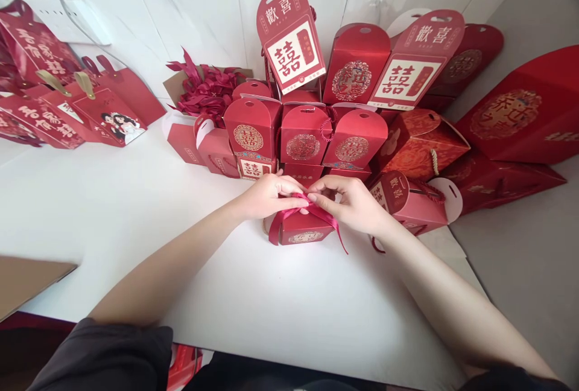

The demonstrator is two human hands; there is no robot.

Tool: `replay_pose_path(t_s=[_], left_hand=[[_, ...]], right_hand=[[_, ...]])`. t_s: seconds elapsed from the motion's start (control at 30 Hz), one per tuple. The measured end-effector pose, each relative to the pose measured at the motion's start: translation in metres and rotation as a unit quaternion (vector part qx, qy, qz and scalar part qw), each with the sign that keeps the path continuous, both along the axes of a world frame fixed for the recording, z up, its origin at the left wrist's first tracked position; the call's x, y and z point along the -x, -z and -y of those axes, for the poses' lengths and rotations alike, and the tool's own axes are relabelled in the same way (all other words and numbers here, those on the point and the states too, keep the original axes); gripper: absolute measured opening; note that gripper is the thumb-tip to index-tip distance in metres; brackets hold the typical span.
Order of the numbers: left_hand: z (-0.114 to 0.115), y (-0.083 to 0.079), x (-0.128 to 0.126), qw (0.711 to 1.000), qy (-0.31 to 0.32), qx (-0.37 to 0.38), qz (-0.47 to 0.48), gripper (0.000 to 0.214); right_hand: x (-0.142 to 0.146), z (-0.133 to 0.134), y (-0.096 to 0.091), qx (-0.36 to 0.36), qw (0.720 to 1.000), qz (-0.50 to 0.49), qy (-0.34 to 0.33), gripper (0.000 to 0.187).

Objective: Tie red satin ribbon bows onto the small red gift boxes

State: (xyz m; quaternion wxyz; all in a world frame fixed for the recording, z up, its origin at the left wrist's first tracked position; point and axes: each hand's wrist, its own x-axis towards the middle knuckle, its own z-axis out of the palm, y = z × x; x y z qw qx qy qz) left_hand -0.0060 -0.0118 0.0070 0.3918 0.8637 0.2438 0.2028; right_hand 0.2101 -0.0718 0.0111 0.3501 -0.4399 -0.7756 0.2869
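Note:
A small red gift box (302,231) stands on the white table (136,216) in front of me. A dark red ribbon (312,209) runs over its top and trails down both sides. My left hand (266,195) and my right hand (350,201) meet above the box. Both pinch the ribbon at its middle, fingers closed.
Many red paper gift boxes (304,134) are stacked behind against the marble wall. A cardboard box of loose red ribbons (205,89) sits at the back left. Red gift bags (108,110) lie at far left. A brown cardboard edge (27,282) is at near left.

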Motion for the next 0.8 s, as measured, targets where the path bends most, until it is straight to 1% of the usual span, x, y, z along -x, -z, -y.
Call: replay_pose_path(t_s=[0.13,0.27,0.4,0.5,0.6,0.7,0.8], left_hand=[[0.002,-0.001,-0.001,1.000,-0.011,-0.012,-0.004,0.019],[0.003,-0.001,-0.002,0.999,-0.015,-0.025,-0.013,0.017],[0.004,-0.002,-0.002,0.999,-0.019,-0.028,-0.016,0.016],[0.005,-0.002,-0.002,0.999,-0.023,-0.032,-0.019,0.016],[0.005,-0.001,-0.003,0.999,-0.027,-0.036,-0.022,0.017],[0.005,0.000,-0.004,0.998,-0.025,-0.048,-0.026,0.016],[0.006,0.000,-0.004,0.998,-0.027,-0.048,-0.023,0.016]], right_hand=[[0.001,0.004,-0.003,-0.007,1.000,0.009,0.003,0.018],[0.006,0.008,-0.005,-0.032,0.999,0.026,0.033,0.019],[0.005,0.010,-0.009,0.000,0.999,0.028,0.038,0.019],[0.004,0.011,-0.012,0.001,0.999,0.039,0.038,0.020],[0.006,0.015,-0.012,-0.019,0.995,0.069,0.067,0.017],[0.012,0.019,-0.008,-0.064,0.986,0.116,0.102,0.015],[0.015,0.021,-0.005,-0.103,0.978,0.143,0.112,0.013]])
